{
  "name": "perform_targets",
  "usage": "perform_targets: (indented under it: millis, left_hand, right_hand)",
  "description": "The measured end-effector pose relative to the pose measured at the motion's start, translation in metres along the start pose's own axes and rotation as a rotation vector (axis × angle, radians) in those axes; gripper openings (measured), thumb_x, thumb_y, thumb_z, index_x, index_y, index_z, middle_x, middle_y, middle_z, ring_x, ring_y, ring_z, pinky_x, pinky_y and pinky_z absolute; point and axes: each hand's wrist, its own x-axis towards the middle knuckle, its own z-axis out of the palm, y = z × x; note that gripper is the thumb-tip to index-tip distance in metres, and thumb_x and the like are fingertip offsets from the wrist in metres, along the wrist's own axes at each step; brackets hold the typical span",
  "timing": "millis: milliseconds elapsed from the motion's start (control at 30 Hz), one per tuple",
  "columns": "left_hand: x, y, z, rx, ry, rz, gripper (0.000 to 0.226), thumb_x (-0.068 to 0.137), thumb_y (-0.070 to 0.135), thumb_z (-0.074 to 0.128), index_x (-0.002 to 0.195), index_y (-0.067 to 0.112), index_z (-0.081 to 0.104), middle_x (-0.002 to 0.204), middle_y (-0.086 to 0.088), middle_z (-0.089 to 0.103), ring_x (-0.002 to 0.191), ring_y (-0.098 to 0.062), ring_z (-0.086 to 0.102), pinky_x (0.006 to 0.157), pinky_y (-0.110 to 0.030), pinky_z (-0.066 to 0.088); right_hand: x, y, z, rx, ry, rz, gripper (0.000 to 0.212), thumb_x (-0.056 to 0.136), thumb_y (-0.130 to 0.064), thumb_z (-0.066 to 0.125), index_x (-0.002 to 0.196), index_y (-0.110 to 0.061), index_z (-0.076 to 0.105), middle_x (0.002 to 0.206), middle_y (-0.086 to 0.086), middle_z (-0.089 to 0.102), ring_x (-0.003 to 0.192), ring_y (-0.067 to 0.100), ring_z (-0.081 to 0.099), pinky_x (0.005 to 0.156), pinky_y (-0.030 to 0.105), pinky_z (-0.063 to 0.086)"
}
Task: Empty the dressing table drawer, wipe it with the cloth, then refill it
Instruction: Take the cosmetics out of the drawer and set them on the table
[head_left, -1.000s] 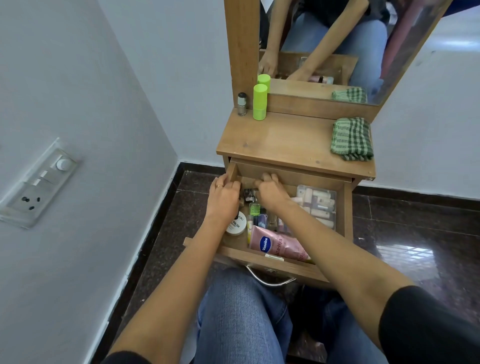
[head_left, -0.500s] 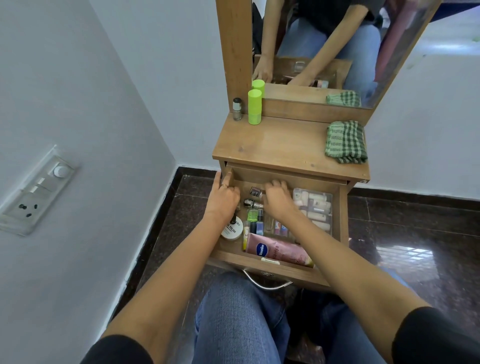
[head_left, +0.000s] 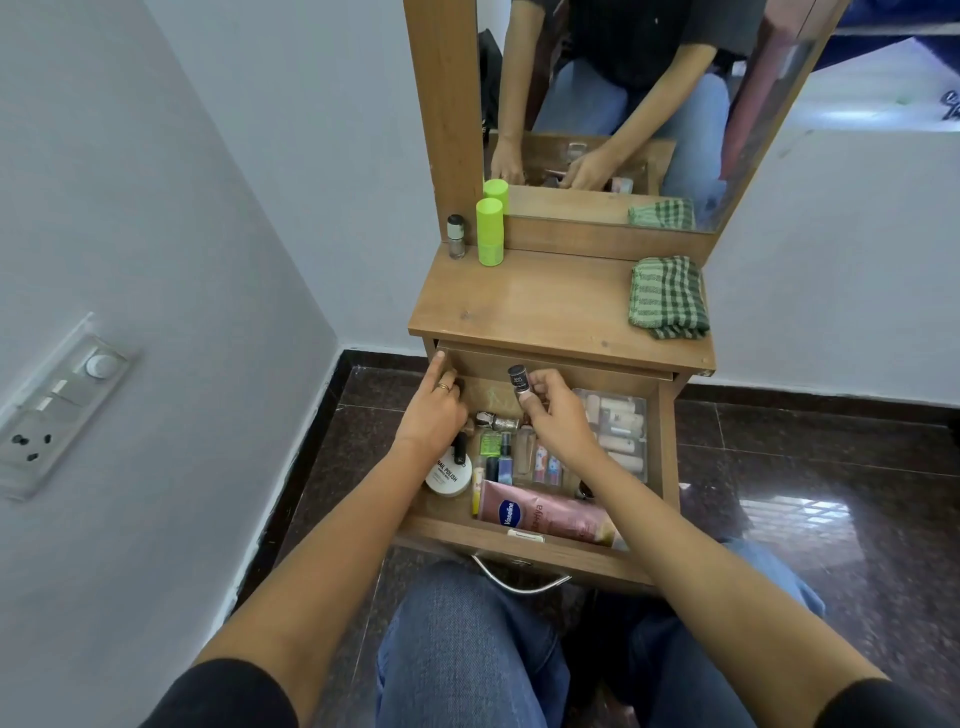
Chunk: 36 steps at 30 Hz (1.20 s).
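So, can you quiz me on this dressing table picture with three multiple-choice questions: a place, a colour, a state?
1. Where is the checked cloth? A) on the floor B) on the tabletop, right side C) on a lap
2. What colour is the tall bottle? A) red B) blue C) lime green
3. What is the right hand doing? A) pinching a small black-capped bottle B) lying flat C) wiping
Answers: B, it lies folded near the right edge; C, bottle and cap are both lime; A, fingers and thumb close round it.
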Motion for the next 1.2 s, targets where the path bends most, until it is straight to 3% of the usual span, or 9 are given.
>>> perform_targets:
  millis: [67,267,600,700,767,833,967,1100,1200]
  left_hand:
    - [0.001,0.002,0.0,0.016,0.013,0.014,0.025,0.095,0.02,0.052,0.117,0.017,0.065,0.122,-0.01,0.06,0.13,-0.032,0.042,0.11,-0.057,-0.017]
    - [0.003,0.001,0.004,0.012,0.049,0.018,0.027,0.092,0.011,0.053,0.117,0.014,0.063,0.116,-0.01,0.06,0.119,-0.031,0.05,0.113,-0.058,-0.01]
    - [0.015,0.002,-0.003,-0.087,0.082,-0.028,0.025,0.093,0.007,0.048,0.117,0.006,0.056,0.112,-0.011,0.064,0.118,-0.031,0.052,0.12,-0.049,0.004]
    - [0.016,-0.007,-0.005,-0.367,0.189,-0.094,0.027,0.09,0.004,0.052,0.116,0.009,0.05,0.11,-0.011,0.065,0.116,-0.029,0.054,0.116,-0.04,0.023]
    - [0.015,-0.013,-0.007,-0.709,0.291,-0.179,0.025,0.087,-0.001,0.051,0.111,0.007,0.05,0.105,-0.013,0.064,0.105,-0.031,0.057,0.092,-0.035,0.04]
    - [0.009,-0.018,-0.01,-1.127,0.372,-0.299,0.019,0.087,0.0,0.052,0.104,0.009,0.05,0.1,-0.009,0.062,0.091,-0.026,0.058,0.074,-0.033,0.042]
    - [-0.002,-0.02,-0.017,-1.697,0.615,-0.568,0.016,0.091,0.01,0.058,0.104,0.016,0.049,0.099,-0.002,0.063,0.086,-0.013,0.064,0.076,-0.025,0.05]
    - [0.005,-0.024,-0.033,-1.901,0.908,-0.862,0.023,0.096,0.012,0.052,0.118,0.008,0.045,0.108,0.0,0.057,0.094,-0.013,0.064,0.08,-0.02,0.051]
    - [0.023,-0.04,-0.048,-1.876,1.004,-0.927,0.026,0.095,0.009,0.054,0.119,0.001,0.046,0.11,-0.004,0.055,0.095,-0.009,0.059,0.081,-0.017,0.049]
  right_hand:
    - [-0.001,0.0,-0.002,0.023,0.015,-0.005,0.019,0.096,-0.016,0.052,0.114,-0.012,0.051,0.1,-0.006,0.057,0.094,0.01,0.054,0.074,0.015,0.041]
    - [-0.001,-0.003,-0.009,0.06,0.036,0.009,0.019,0.097,-0.017,0.05,0.115,-0.013,0.05,0.105,0.001,0.059,0.097,0.015,0.057,0.085,0.033,0.048]
    - [-0.008,-0.017,-0.016,0.165,0.017,-0.023,0.027,0.096,-0.018,0.052,0.123,-0.02,0.051,0.107,0.001,0.061,0.102,0.018,0.06,0.089,0.034,0.05]
    - [-0.007,-0.023,-0.02,0.19,0.038,-0.072,0.023,0.094,-0.017,0.057,0.115,-0.023,0.053,0.103,0.001,0.063,0.1,0.018,0.06,0.092,0.039,0.05]
    - [-0.004,-0.028,-0.022,0.225,0.064,-0.097,0.023,0.091,-0.016,0.06,0.113,-0.022,0.053,0.101,0.003,0.064,0.098,0.019,0.06,0.092,0.038,0.049]
    - [0.001,-0.033,-0.024,0.252,0.097,-0.123,0.025,0.09,-0.017,0.063,0.113,-0.021,0.054,0.1,0.002,0.063,0.098,0.018,0.058,0.091,0.035,0.048]
    - [0.018,-0.044,-0.03,0.26,0.159,-0.176,0.026,0.088,-0.019,0.065,0.11,-0.023,0.052,0.096,-0.003,0.059,0.095,0.015,0.056,0.086,0.027,0.046]
    - [0.043,-0.054,-0.036,0.216,0.228,-0.185,0.024,0.087,-0.017,0.065,0.105,-0.021,0.051,0.085,-0.011,0.056,0.077,-0.006,0.052,0.07,0.008,0.042]
    - [0.064,-0.058,-0.037,0.146,0.254,-0.173,0.021,0.088,-0.015,0.065,0.105,-0.015,0.053,0.086,-0.006,0.059,0.077,-0.001,0.053,0.065,0.002,0.039]
